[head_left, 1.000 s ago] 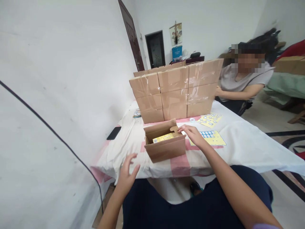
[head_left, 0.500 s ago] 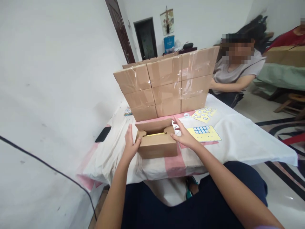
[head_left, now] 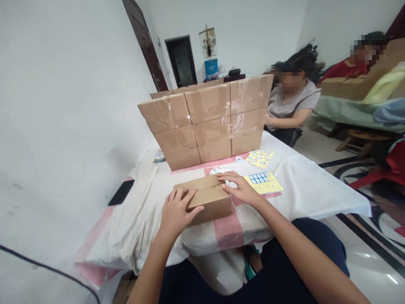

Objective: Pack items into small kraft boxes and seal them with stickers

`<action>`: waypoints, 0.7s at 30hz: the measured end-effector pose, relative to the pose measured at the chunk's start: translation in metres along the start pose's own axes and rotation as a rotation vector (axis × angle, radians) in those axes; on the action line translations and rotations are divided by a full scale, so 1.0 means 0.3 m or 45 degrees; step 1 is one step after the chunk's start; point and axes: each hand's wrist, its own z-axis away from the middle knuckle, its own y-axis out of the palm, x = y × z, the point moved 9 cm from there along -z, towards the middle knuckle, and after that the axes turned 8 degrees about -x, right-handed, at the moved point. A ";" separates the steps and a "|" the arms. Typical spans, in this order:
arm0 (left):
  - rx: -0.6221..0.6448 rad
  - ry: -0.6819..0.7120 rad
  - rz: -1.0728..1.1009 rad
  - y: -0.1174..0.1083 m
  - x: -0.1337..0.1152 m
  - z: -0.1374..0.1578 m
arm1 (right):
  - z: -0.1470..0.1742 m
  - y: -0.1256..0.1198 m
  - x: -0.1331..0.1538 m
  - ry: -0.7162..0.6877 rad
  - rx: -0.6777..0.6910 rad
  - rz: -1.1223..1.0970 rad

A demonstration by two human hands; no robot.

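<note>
A small brown cardboard box (head_left: 211, 202) sits near the front edge of the table, its top flaps folded down. My left hand (head_left: 180, 209) grips the box's left end, fingers spread over the top and the thumb against the front face. At the right end, my right hand (head_left: 242, 189) holds the box, its fingers over the top edge by the seam. What lies inside the box is hidden. Just right of my right hand is a yellow sheet (head_left: 268, 185) with blue-outlined squares. Behind it lies another yellow sheet (head_left: 260, 158) with scattered squares.
A tall stack of taped cardboard boxes (head_left: 210, 122) stands across the table behind the box. A black phone (head_left: 121, 192) rests at the left edge, and a tape roll (head_left: 239, 159) lies before the stack. A person (head_left: 292, 101) crouches beyond the table's right side.
The box's raised lid has come down, covering the opening and the yellow inside. Both hands have shifted from the box's sides onto its top and corners. The camera view has turned slightly right.
</note>
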 end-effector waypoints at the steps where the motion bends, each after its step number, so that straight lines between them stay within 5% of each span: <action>1: -0.006 -0.010 -0.020 0.002 0.015 0.005 | -0.001 -0.007 -0.044 0.083 -0.030 -0.010; 5: -0.054 -0.094 -0.099 -0.005 0.118 0.030 | 0.020 -0.045 -0.281 0.507 -0.142 0.208; 8: -0.102 -0.091 -0.125 0.001 0.178 0.050 | 0.022 -0.045 -0.393 0.646 -0.124 0.411; 16: -0.131 -0.049 -0.136 0.122 0.273 0.051 | -0.069 0.073 -0.437 0.571 0.001 0.719; 21: -0.138 -0.093 -0.189 0.103 0.261 0.058 | -0.024 0.092 -0.433 0.645 0.046 0.813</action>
